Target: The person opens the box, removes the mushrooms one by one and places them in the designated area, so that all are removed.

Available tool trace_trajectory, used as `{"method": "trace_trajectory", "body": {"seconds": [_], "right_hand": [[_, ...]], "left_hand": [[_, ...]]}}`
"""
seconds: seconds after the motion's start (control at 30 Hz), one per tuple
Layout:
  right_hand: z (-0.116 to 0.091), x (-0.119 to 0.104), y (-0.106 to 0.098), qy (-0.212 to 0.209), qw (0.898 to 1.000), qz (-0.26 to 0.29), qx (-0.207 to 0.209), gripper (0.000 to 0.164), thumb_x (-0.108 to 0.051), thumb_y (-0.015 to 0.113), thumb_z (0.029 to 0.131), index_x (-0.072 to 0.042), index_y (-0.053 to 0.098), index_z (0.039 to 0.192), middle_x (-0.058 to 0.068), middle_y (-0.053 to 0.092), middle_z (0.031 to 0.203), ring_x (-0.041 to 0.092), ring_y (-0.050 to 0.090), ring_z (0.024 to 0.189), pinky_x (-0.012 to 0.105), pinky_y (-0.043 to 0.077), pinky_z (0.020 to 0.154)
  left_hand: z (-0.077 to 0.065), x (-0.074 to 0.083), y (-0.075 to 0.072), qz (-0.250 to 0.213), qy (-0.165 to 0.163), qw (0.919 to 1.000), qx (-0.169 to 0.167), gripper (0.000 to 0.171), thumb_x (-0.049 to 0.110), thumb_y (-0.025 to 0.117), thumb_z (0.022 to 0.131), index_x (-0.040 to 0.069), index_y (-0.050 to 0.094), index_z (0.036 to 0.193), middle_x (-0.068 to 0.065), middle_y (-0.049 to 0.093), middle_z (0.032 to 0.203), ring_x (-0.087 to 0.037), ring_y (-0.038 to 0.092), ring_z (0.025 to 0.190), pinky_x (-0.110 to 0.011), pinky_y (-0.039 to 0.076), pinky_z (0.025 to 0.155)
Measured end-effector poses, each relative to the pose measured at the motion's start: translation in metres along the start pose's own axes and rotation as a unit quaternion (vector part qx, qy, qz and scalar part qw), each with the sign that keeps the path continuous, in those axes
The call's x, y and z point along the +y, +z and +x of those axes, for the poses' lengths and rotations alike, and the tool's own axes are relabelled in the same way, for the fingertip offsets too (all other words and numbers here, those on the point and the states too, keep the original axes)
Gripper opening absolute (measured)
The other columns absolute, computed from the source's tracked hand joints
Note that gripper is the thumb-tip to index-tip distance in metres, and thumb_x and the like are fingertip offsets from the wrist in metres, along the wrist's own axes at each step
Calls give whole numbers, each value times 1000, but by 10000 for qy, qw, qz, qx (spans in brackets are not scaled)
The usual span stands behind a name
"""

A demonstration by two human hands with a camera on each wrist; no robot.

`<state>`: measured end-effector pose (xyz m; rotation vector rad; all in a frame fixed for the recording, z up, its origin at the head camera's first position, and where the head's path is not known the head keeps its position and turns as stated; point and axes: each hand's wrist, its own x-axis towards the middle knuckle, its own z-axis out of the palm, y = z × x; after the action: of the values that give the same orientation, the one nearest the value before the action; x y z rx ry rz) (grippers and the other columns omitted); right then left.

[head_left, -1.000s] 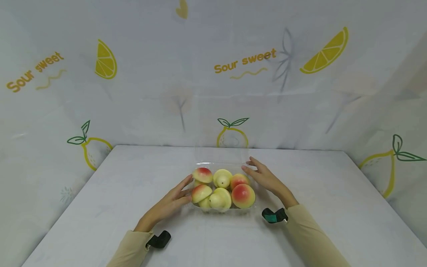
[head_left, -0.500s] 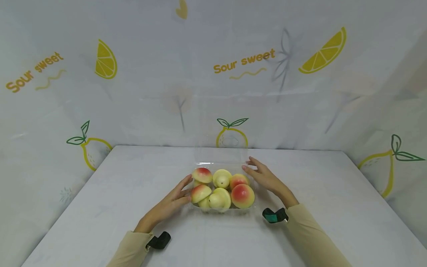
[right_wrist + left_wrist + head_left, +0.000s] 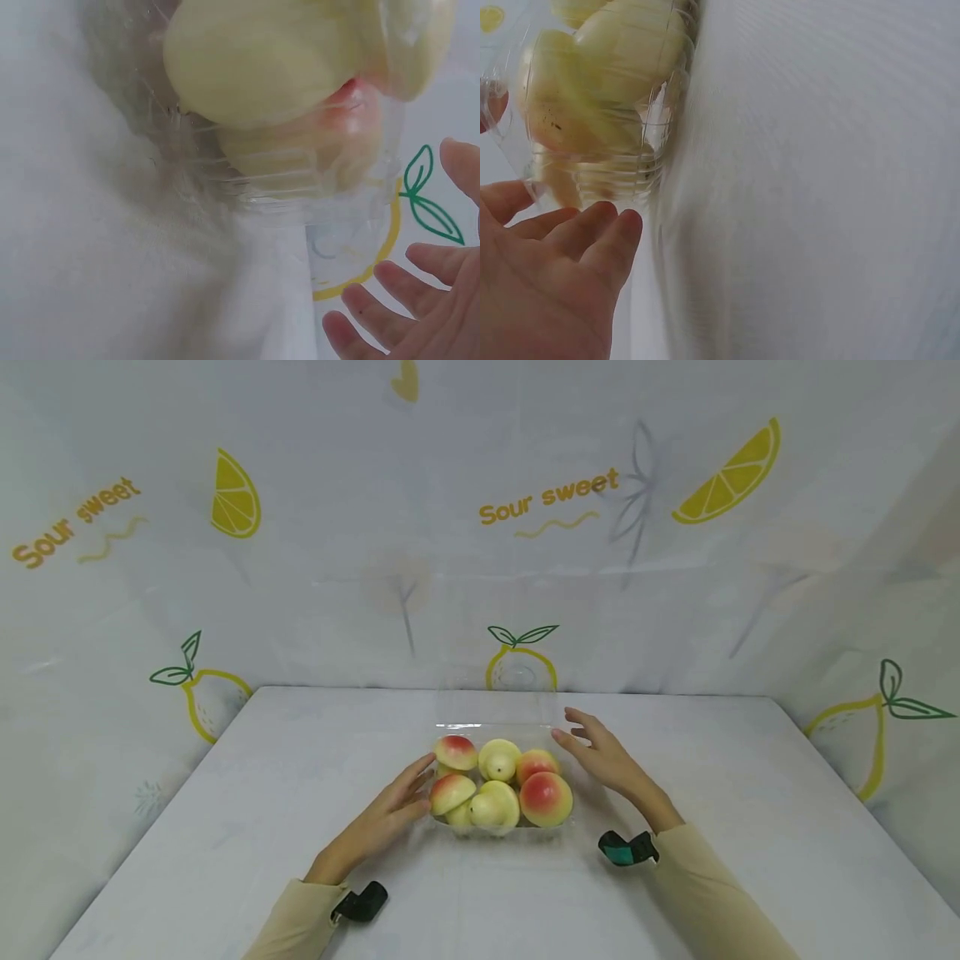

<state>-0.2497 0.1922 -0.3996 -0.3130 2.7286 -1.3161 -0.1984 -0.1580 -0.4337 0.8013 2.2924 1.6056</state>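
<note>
A clear plastic clamshell box (image 3: 553,828) sits on the table, filled with several peach-like fruits (image 3: 546,799), pale yellow with red blush. Its transparent lid (image 3: 495,708) stands raised at the back. My left hand (image 3: 384,817) is at the box's left side, fingers extended and fingertips right at the wall. In the left wrist view, the thumb shows by the rim and the other fingers lie along the ribbed plastic wall (image 3: 649,161). My right hand (image 3: 609,760) is spread near the back right corner, and the right wrist view shows a gap between its fingers (image 3: 390,319) and the box.
A white table (image 3: 480,902) lies under the box. Behind it hangs a pale cloth (image 3: 337,527) printed with lemons and lettering. A black wrist camera (image 3: 360,902) is on the left sleeve, another camera (image 3: 628,849) on the right sleeve.
My right hand has shifted slightly right and away from the box's corner. The left hand, box and fruits have stayed nearly in place.
</note>
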Motion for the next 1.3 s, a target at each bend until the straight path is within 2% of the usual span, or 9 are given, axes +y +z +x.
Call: {"method": "trace_trajectory", "body": {"seconds": [0.13,0.27,0.47,0.87,1.1,1.3], "right_hand": [[-11,-4,-2,-276,9994,-111,182,69,-42,51,102,-1,29,154,22,31,158,44,38,141,61,39,111],[-24,-8,-5,-531,9979,-180,325,63,-38,54,102,-2,36,150,22,39,153,44,43,137,59,42,109],[-37,-12,-7,-796,9959,-194,373,56,-35,57,101,-3,45,145,20,48,146,41,51,131,58,46,105],[-57,-13,-6,-1288,9909,-374,-55,46,-31,64,98,-9,56,137,13,59,136,36,58,121,57,49,99],[-60,-16,-3,-1359,9899,-335,-233,47,-34,70,93,-10,59,132,5,62,132,32,57,121,58,48,99],[-61,-18,2,-1595,9855,-223,-524,51,-33,77,87,-14,60,131,1,62,128,29,57,119,56,47,99]], "left_hand": [[-1,1,-1,31,-238,9997,-21,69,20,51,104,11,12,160,-19,12,166,-45,20,150,-62,24,119],[-2,3,-2,90,-457,9989,-33,74,24,55,102,17,11,161,-16,13,166,-43,22,150,-60,26,119],[-1,4,-2,86,-459,9989,-51,79,26,58,101,16,8,161,-13,11,167,-43,24,149,-58,29,119],[0,1,-1,85,-500,9987,4,80,25,60,100,18,9,161,-13,12,167,-43,26,149,-57,29,119],[0,2,1,110,-512,9986,36,80,26,60,100,19,9,161,-11,10,168,-42,25,150,-56,28,119],[-2,3,0,123,-511,9986,24,80,26,59,100,19,8,161,-11,9,168,-41,24,150,-56,29,119]]}}
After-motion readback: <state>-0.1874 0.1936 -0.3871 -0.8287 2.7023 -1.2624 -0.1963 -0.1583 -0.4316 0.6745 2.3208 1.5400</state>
